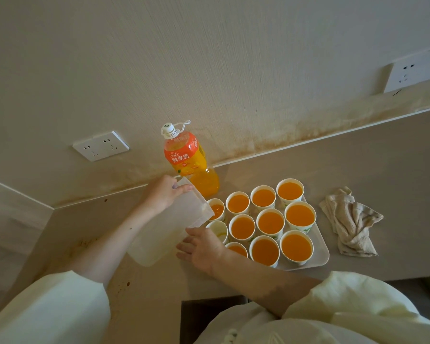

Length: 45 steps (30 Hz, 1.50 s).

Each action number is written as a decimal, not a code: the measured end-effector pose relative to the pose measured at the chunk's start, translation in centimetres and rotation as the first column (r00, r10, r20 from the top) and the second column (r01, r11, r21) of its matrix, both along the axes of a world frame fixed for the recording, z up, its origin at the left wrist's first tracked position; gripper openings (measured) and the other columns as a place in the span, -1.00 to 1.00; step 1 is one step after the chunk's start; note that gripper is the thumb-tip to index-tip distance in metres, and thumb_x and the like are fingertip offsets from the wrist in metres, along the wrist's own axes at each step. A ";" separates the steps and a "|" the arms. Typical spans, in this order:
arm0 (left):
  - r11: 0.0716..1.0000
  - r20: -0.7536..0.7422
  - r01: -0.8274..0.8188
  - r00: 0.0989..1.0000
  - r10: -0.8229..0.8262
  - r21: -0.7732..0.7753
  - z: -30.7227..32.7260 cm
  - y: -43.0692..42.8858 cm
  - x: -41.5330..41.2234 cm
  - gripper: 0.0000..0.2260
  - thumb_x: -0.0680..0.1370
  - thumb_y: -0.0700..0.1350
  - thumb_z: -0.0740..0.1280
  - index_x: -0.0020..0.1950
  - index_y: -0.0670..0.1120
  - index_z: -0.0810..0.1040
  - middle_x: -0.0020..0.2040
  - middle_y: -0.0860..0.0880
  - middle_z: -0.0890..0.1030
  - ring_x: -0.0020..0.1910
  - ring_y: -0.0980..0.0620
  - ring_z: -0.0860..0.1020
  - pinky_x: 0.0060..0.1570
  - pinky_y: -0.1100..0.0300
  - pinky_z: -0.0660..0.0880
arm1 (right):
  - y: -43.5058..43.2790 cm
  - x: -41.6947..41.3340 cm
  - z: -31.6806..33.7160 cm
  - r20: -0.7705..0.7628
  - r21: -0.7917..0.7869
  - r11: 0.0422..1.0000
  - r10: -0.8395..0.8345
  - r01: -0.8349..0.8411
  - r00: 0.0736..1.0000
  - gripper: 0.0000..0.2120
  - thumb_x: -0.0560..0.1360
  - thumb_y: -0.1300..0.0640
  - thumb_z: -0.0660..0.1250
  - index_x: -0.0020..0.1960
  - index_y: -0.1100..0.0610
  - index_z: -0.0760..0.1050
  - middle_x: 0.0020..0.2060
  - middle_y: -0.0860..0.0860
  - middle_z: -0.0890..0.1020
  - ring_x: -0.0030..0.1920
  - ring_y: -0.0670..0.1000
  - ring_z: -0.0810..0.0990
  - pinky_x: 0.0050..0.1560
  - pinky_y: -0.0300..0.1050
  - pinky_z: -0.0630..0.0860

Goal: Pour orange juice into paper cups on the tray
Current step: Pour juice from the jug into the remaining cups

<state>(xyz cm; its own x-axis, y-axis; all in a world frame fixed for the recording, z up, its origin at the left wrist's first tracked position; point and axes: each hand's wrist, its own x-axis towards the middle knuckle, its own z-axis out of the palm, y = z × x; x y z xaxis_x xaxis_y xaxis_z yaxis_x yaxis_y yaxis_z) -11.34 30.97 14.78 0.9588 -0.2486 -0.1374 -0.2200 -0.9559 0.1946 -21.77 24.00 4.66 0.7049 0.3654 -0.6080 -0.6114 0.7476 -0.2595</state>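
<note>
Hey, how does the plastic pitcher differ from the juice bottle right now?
The pitcher is tilted over a cup, gripped by the left hand; the bottle stands upright, untouched. The pitcher looks nearly drained; the bottle holds plenty of juice. The pitcher is open-topped; the bottle is capped. Both are see-through plastic.

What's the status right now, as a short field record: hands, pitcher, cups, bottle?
left hand: grips the pitcher near its rim
right hand: fingers straight, against the pitcher's lower side
pitcher: translucent, tilted, spout over the back-left cup, looks nearly empty
back-left cup: partly filled
middle-left cup: only a trace of juice
filled cups: nine visible, one partly behind the right hand
tray: holds all the cups
bottle: upright, capped, by the wall
cloth: crumpled, right of the tray
</note>
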 end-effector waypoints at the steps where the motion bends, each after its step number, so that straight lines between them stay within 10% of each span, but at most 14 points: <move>1: 1.000 0.001 0.004 1.000 -0.004 0.008 0.0 -0.1 0.1 -0.54 0.52 0.17 0.30 -0.39 -0.09 0.22 -0.46 -0.01 0.27 -0.46 0.06 0.25 -0.40 0.17 0.14 | 0.0 0.1 0.0 -0.003 0.000 1.000 -0.004 0.004 1.000 -0.53 0.58 0.24 0.26 0.47 0.20 0.28 0.42 0.22 0.36 0.40 0.27 0.38 0.34 0.17 0.40; 35: 0.971 0.000 0.147 0.989 -0.150 0.189 -0.4 -3.2 1.9 -0.53 0.51 0.24 0.29 -0.39 -0.07 0.27 -0.43 0.01 0.35 -0.42 0.02 0.36 -0.39 0.15 0.21 | 0.5 1.3 -0.7 -0.012 0.026 0.999 -0.034 0.034 0.999 -0.77 0.58 0.32 0.17 0.22 0.29 0.42 0.29 0.20 0.47 0.18 0.22 0.57 0.19 0.14 0.48; 45: 0.996 0.052 0.077 0.996 -0.075 -0.045 -0.8 -0.4 1.1 -0.53 0.50 0.12 0.37 -0.41 -0.05 0.18 -0.47 0.03 0.25 -0.49 0.10 0.22 -0.47 0.25 0.08 | 0.8 0.7 -0.3 0.000 -0.039 0.999 -0.037 0.037 0.999 -0.67 0.56 0.32 0.19 0.32 0.27 0.38 0.31 0.22 0.46 0.29 0.23 0.49 0.17 0.08 0.48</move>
<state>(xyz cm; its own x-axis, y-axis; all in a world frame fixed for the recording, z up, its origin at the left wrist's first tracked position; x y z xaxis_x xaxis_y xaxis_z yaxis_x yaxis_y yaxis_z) -10.27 30.55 14.03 0.9423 -0.3260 -0.0757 -0.3023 -0.9261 0.2257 -21.05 24.80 4.35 0.7172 0.3151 -0.6216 -0.5835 0.7592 -0.2884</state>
